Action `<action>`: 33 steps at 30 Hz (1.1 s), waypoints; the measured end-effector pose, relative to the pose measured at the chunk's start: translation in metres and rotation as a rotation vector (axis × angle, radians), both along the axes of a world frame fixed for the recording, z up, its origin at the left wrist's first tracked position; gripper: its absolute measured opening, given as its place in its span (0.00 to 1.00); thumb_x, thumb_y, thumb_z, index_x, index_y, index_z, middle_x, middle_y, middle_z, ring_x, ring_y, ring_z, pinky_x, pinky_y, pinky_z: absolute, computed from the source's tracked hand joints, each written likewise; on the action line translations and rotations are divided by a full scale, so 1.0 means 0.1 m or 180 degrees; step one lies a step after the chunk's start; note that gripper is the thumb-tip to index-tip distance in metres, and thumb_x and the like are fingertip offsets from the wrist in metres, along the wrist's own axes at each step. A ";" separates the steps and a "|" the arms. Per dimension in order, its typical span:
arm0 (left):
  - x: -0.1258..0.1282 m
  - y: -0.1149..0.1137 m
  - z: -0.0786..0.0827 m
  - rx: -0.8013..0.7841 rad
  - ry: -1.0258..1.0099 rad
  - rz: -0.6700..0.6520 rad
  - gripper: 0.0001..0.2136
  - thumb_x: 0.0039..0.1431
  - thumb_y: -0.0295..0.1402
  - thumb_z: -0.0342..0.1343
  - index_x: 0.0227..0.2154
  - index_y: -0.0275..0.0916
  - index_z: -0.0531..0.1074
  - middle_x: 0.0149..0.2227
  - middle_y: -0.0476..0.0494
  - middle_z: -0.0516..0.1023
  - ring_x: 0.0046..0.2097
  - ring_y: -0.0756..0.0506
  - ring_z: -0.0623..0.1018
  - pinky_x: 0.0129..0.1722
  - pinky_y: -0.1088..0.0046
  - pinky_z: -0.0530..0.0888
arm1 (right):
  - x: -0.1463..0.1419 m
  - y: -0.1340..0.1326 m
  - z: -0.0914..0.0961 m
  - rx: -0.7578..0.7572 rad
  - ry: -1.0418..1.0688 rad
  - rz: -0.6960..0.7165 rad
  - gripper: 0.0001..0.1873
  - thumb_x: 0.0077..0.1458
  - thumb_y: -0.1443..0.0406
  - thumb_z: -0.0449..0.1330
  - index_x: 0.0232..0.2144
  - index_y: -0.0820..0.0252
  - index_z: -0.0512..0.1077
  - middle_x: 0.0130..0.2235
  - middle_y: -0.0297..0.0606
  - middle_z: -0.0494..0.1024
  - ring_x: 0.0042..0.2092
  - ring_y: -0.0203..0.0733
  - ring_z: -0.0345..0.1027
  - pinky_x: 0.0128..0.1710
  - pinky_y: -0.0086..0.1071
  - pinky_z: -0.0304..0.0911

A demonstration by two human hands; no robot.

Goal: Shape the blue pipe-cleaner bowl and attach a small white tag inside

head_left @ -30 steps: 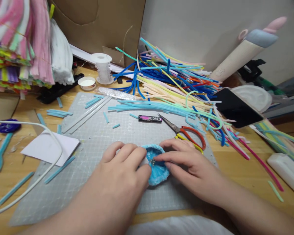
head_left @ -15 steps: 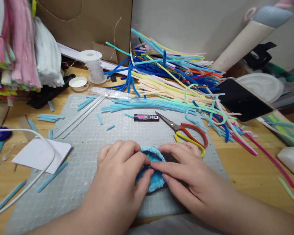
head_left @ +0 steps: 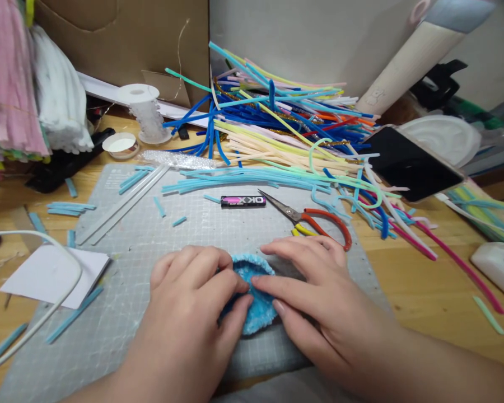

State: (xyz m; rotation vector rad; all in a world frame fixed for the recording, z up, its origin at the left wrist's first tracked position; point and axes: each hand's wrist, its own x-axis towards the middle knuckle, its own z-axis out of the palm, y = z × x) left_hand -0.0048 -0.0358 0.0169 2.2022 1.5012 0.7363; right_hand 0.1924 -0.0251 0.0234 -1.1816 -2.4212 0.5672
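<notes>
A round, hollow light-blue fuzzy piece, apparently made of pipe cleaners, rests near the front of the grey cutting mat. My left hand grips its left side, with thumb and forefinger at its inside. From the right, my right hand reaches in with the forefinger, while the thumb is at the right rim and the other fingers curl above. Both hands hold the piece between them. Beyond my right hand lie scissors with one red and one yellow handle. Left of their tips is a black and pink battery.
Light-blue pipe cleaners lie across the mat's back, with a multicoloured heap behind. Clear sticks, a spool and a folded white paper are at left. A dark-screened phone stands at right.
The view has shifted a little, so most things sit further left. My two fingertips, together inside the blue piece before, are now slightly apart, and the small dark thing between them no longer shows.
</notes>
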 end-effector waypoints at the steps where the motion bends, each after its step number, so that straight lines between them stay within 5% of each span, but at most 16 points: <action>1: 0.00 0.00 0.00 -0.0005 0.0004 -0.0010 0.04 0.52 0.27 0.60 0.29 0.44 0.74 0.34 0.51 0.74 0.37 0.44 0.71 0.37 0.63 0.58 | 0.00 0.00 -0.01 -0.0042 0.0003 0.0013 0.15 0.57 0.70 0.55 0.43 0.50 0.75 0.52 0.43 0.70 0.54 0.52 0.61 0.50 0.54 0.52; 15: -0.08 -0.01 0.02 0.0742 0.0544 -0.0855 0.10 0.62 0.25 0.48 0.31 0.38 0.75 0.23 0.50 0.70 0.28 0.46 0.63 0.31 0.66 0.55 | -0.03 0.04 -0.02 -0.0709 0.0324 -0.0025 0.17 0.57 0.71 0.52 0.44 0.49 0.74 0.57 0.40 0.64 0.59 0.48 0.55 0.57 0.52 0.53; 33: -0.08 -0.05 -0.05 0.0921 0.0767 -0.0955 0.15 0.64 0.25 0.41 0.30 0.38 0.73 0.23 0.51 0.73 0.26 0.48 0.68 0.32 0.65 0.62 | -0.01 0.08 0.00 -0.0574 0.0003 0.0149 0.18 0.57 0.70 0.53 0.44 0.44 0.74 0.59 0.38 0.65 0.62 0.51 0.52 0.58 0.62 0.41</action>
